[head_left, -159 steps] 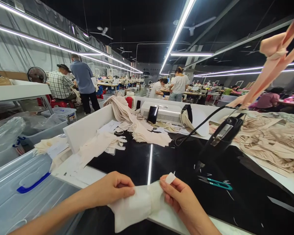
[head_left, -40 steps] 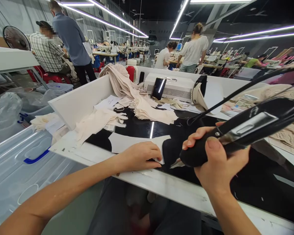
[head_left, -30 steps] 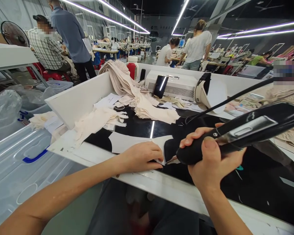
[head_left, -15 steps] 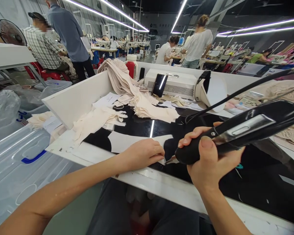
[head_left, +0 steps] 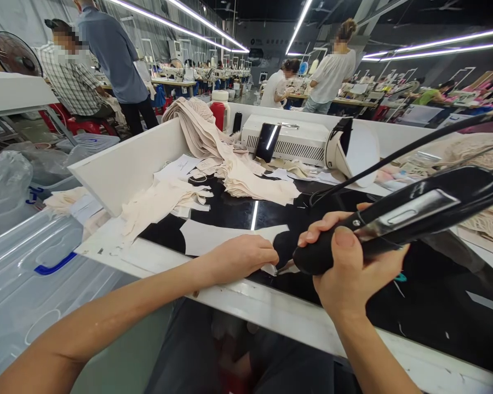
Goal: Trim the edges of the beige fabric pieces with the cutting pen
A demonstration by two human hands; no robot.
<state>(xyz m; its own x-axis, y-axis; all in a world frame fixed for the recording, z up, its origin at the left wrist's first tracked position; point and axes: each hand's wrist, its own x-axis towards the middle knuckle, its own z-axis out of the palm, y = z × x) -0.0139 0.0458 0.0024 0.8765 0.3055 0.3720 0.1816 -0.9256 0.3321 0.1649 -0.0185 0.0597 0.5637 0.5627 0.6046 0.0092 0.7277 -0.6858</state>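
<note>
A flat white fabric piece lies on the glossy black worktable near its front edge. My left hand rests on the piece's right end with fingers curled, pressing it down. My right hand is wrapped round a black corded hand tool with a metal plate on its side. The tool's metal tip touches the fabric edge just beside my left fingertips.
Beige fabric stacks and paper slips lie further back. A white machine, a phone and a tape roll stand at the rear. Clear plastic bins are on the left. Teal snips lie behind my right hand. Other people work beyond.
Earlier both hands held the white piece and the tool hung free. Over the last second my hands have hardly moved; the tool tip stays at the fabric edge.
</note>
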